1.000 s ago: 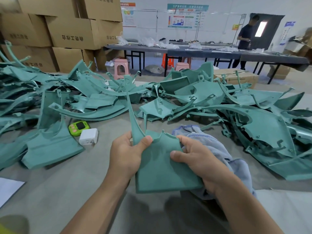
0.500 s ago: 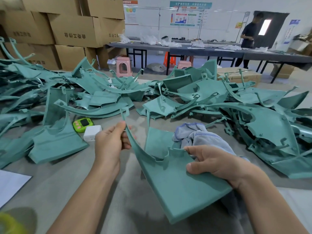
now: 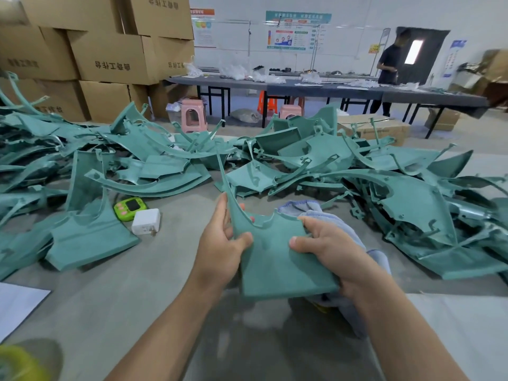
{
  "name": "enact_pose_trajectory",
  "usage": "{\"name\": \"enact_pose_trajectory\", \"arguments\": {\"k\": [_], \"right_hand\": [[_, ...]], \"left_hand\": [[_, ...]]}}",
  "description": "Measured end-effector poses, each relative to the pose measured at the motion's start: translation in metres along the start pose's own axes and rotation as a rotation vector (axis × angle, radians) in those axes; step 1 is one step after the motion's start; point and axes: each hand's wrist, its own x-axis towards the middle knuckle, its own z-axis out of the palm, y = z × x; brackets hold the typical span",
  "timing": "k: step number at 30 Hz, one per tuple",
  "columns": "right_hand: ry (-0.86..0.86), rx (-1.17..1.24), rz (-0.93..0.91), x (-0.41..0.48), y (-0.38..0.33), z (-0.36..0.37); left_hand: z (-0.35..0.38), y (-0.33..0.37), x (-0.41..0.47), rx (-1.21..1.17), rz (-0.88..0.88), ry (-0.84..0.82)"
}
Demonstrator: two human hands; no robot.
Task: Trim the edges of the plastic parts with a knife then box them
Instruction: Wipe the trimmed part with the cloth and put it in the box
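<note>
Fingers (image 3: 242, 241) of the left hand (image 3: 220, 244): curled round the left edge of a flat teal moulded plastic panel with a long thin spur (image 3: 275, 259); thumb on the near face, the other fingertips showing behind it.
Held panel: centre of the frame, lifted clear of the grey table top (image 3: 137, 284), its spur pointing up.
Fingers of the right hand (image 3: 330, 248): thumb clamped on the panel's right side, the rest wrapped underneath and hidden.
Far left: a heap of loose teal plastic panels and curved strips (image 3: 90, 232), running from the upper left down to the left edge.
Left of centre: a small green digital timer (image 3: 130, 206) touching a white plastic charger block (image 3: 145, 222).
Under the right hand: a crumpled blue-grey cloth (image 3: 324, 218); whether the hand also holds it, I cannot tell.
Right: a second heap of the same teal parts (image 3: 412, 204).
Upper left: stacked brown cardboard boxes (image 3: 110, 56), well away from the hands.
Knife: none plainly in view.
Risk, spur: it looks thin, so twisting the panel between two hands could bend or snap it.
Risk, trimming: with both hands full, one must let go to take a blade; a one-handed hold may let the panel swing.
Risk, cut: fingers behind the edge would sit in the blade's path.
Risk, mix-up: two similar heaps invite setting an untrimmed part among finished ones.
</note>
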Motion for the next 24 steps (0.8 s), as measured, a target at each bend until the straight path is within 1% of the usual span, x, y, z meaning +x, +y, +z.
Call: {"name": "enact_pose_trajectory", "arguments": {"k": [3,7,9,10,11,12,14,15,16,17,19,21,24], "right_hand": [[0.056,-0.051,-0.064,-0.021,-0.003,0.004],[0.052,-0.047,-0.085,-0.067,-0.006,0.002],[0.08,0.029,-0.083,-0.097,-0.005,-0.003],[0.107,0.077,-0.087,-0.115,-0.004,-0.007],[0.14,0.123,-0.095,-0.134,-0.001,-0.012],[0.184,0.168,-0.103,-0.153,0.002,-0.019],[0.325,0.258,-0.108,-0.192,0.014,-0.036],[0.412,0.301,-0.11,-0.212,0.024,-0.044],[0.49,0.338,-0.115,-0.232,0.035,-0.052],[0.567,0.368,-0.117,-0.251,0.044,-0.059],[0.702,0.463,-0.105,-0.292,0.062,-0.068],[0.811,0.556,-0.098,-0.336,0.078,-0.073],[1.037,0.549,-0.037,-0.406,0.106,-0.075]], "left_hand": [[0.011,0.015,-0.005,-0.081,-0.016,0.075],[0.034,0.039,-0.016,-0.148,-0.116,0.268],[0.054,0.053,-0.026,-0.16,-0.176,0.284],[0.066,0.06,-0.033,-0.15,-0.184,0.246],[0.078,0.066,-0.043,-0.14,-0.179,0.173],[0.091,0.071,-0.053,-0.147,-0.17,0.06],[0.123,0.081,-0.082,-0.141,-0.193,-0.246],[0.14,0.08,-0.099,-0.075,-0.204,-0.389],[0.158,0.076,-0.116,0.017,-0.188,-0.498],[0.176,0.072,-0.135,0.124,-0.167,-0.57],[0.21,0.067,-0.173,0.254,-0.139,-0.675],[0.238,0.063,-0.206,0.286,-0.142,-0.787],[0.273,0.052,-0.257,0.252,-0.189,-1.001]]}}
